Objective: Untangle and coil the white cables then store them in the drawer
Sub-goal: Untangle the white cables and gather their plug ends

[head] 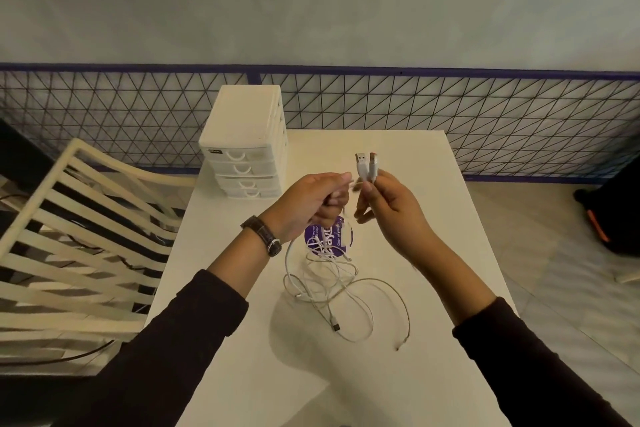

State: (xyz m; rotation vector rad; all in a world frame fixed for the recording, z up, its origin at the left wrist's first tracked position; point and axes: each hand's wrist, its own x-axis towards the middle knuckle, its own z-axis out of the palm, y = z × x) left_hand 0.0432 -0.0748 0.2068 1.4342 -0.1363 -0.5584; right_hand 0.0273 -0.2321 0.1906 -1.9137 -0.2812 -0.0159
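Observation:
Several white cables [341, 291] lie in a loose tangle on the white table [433, 253], with strands rising to both hands. My right hand [388, 204] pinches two USB plugs [366, 166] upright, side by side, above the table. My left hand [318, 201] is closed on cable strands just left of those plugs. Two free cable ends rest on the table in front of the tangle. A white drawer unit [246, 142] stands at the table's far left corner; all its drawers are closed.
A round purple sticker [329, 236] lies on the table under the hands. A cream slatted chair [79, 239] stands to the left of the table. A wire-mesh fence [485, 121] runs behind. A dark bag [616, 211] sits on the floor at right.

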